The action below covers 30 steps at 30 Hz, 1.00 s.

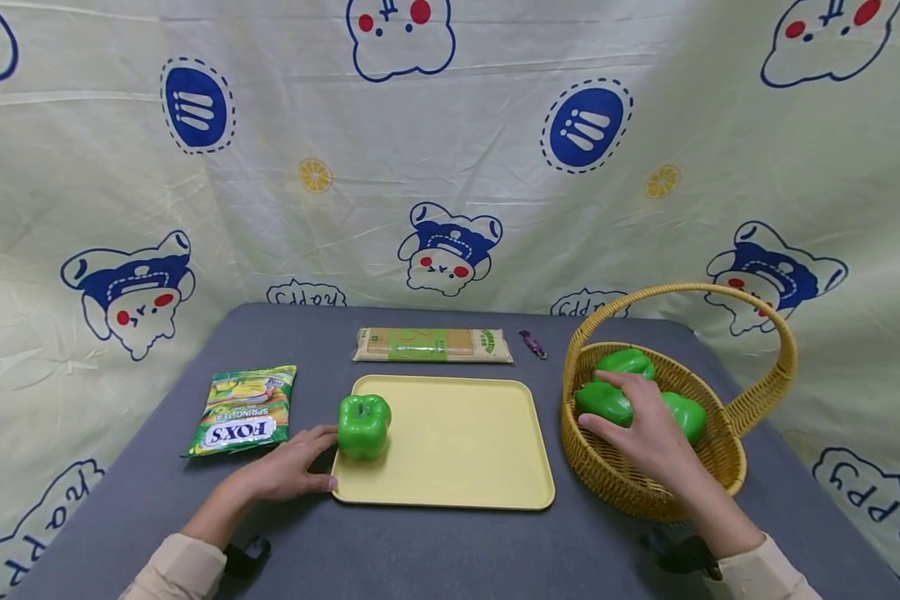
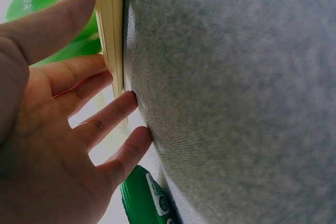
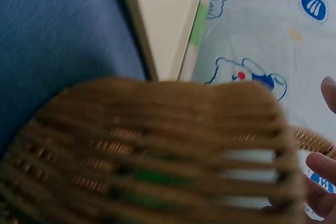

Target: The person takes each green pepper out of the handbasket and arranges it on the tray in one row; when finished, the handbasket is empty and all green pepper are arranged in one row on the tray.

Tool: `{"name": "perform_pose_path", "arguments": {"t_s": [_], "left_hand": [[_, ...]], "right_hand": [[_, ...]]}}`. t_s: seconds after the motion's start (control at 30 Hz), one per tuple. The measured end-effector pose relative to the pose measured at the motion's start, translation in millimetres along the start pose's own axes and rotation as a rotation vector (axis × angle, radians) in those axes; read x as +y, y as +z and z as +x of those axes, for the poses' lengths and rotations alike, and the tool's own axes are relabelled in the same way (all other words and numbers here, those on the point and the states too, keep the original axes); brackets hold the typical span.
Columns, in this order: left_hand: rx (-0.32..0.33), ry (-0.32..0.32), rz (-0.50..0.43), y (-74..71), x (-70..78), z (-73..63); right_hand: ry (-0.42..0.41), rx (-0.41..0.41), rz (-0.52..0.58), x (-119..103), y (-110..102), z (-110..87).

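My left hand [image 1: 292, 467] is at the left edge of a pale yellow tray [image 1: 457, 442], fingers extended; in the left wrist view its fingertips touch the tray's rim [image 2: 110, 24]. A green bell pepper [image 1: 363, 427] stands on the tray's left side, beside those fingers. Over a wicker basket [image 1: 588, 458] at the right is my right hand [image 1: 656, 437], thumb and fingers spread above a green pepper [image 1: 600, 402]. Two more green peppers, one behind [image 1: 628, 362] and one to the right [image 1: 687, 417], lie in the basket. The right wrist view shows fingers [image 3: 320, 169] apart beyond the basket wall.
A green bag of Fox's sweets [image 1: 247, 408] lies left of the tray. Behind the tray are a long pack of noodles [image 1: 433, 344] and a small purple wrapped sweet [image 1: 532, 344]. The basket's tall handle [image 1: 783, 367] arches over it. A printed curtain hangs behind the grey table.
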<state>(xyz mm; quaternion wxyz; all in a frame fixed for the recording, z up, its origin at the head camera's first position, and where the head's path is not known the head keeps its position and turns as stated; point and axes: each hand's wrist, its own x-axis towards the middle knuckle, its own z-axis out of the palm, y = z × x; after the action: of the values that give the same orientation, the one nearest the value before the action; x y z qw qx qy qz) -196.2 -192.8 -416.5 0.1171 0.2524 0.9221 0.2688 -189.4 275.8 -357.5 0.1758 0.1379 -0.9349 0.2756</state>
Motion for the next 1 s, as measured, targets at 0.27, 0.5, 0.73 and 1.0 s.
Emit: {"name": "perform_pose_path", "arguments": {"t_s": [0.27, 0.5, 0.73, 1.0], "left_hand": [[0.001, 0.0, -0.003, 0.3, -0.2, 0.3], [-0.001, 0.014, 0.001, 0.6, -1.2, 0.5], [0.001, 0.006, 0.0, -0.1, -0.2, -0.2], [0.01, 0.012, 0.005, -0.6, 2.6, -0.9]], "right_hand": [[0.065, -0.01, -0.062, 21, -4, 3.3], [0.106, -0.061, -0.099, 32, -4, 4.4], [0.154, -0.125, -0.124, 40, -2, 6.4], [0.163, -0.162, -0.133, 48, 1, 6.6]]}}
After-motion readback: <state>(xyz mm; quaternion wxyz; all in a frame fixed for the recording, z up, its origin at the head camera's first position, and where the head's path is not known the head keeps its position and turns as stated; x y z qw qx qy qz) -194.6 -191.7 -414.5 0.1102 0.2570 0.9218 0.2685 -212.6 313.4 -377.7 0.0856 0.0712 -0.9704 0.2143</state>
